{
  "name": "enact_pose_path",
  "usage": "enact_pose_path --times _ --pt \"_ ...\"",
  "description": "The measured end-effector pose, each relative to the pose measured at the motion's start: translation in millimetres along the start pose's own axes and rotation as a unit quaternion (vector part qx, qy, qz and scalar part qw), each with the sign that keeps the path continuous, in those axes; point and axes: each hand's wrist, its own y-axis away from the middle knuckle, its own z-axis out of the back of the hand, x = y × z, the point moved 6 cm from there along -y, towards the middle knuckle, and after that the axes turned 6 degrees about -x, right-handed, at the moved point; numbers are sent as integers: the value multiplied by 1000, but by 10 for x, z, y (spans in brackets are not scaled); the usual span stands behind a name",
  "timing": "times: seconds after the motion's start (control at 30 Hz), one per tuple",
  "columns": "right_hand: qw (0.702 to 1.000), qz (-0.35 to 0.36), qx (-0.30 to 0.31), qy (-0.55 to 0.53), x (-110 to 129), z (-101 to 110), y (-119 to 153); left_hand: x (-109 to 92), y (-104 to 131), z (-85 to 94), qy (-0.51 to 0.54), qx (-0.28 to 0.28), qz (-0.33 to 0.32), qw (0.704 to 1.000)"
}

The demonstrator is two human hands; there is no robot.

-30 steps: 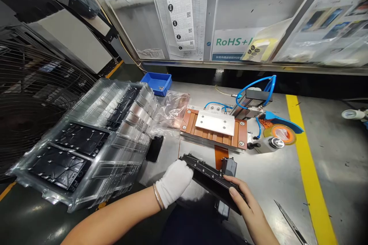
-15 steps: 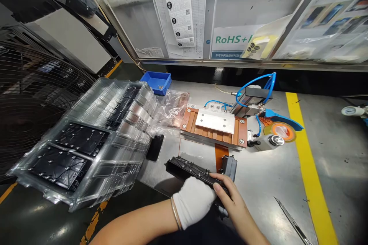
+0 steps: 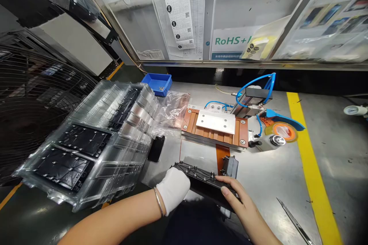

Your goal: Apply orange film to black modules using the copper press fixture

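In front of me a long black plastic housing (image 3: 198,183), its ribbed top dotted with metal studs, is held tilted near the table's front edge. My left hand (image 3: 174,188), in a white glove, is closed at its left end; the fingertips are hidden. My bare right hand (image 3: 238,197) grips the right end, thumb on the near side and fingers over the top. Just behind that hand lies a second dark grey part (image 3: 230,166), partly covered. Beyond the housing stands an orange-brown fixture (image 3: 212,132) with a white metal plate (image 3: 215,121) on it.
On the left, stacked clear trays (image 3: 120,160) carry several black parts, beside a phone (image 3: 156,148). A blue bin (image 3: 157,84) and plastic bag (image 3: 169,111) lie behind. Rightward are blue air hoses (image 3: 240,84), a tape roll (image 3: 283,132) and tweezers (image 3: 294,220).
My left hand has slid left along the black housing, from near its middle to its left end. My right hand keeps its grip and has shifted slightly to the right and down.
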Motion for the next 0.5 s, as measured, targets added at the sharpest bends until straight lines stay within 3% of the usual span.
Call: enact_pose_path --times 0.07,0.17,0.23,0.3,0.33,0.4,0.47,0.5 --pt "1000 -3 2 -7 5 12 -2 -23 90 172 -28 8 22 999" --pt "999 -31 -13 -41 -11 117 47 23 297 586 -38 15 38 998" --pt "991 -72 -41 -106 -29 225 115 113 431 837 48 -7 38 998" --pt "963 -119 -68 -231 -48 303 194 296 504 955 237 -71 94 964" --pt "939 -144 -63 -306 -57 297 229 406 512 928 354 -112 140 918" --pt "875 -194 -3 -444 -54 174 280 532 454 703 580 -177 205 769" --pt "813 -227 111 -525 14 -53 322 387 265 422 746 -164 148 629" --pt "792 -231 178 -536 73 -179 350 251 161 297 794 -134 111 582"
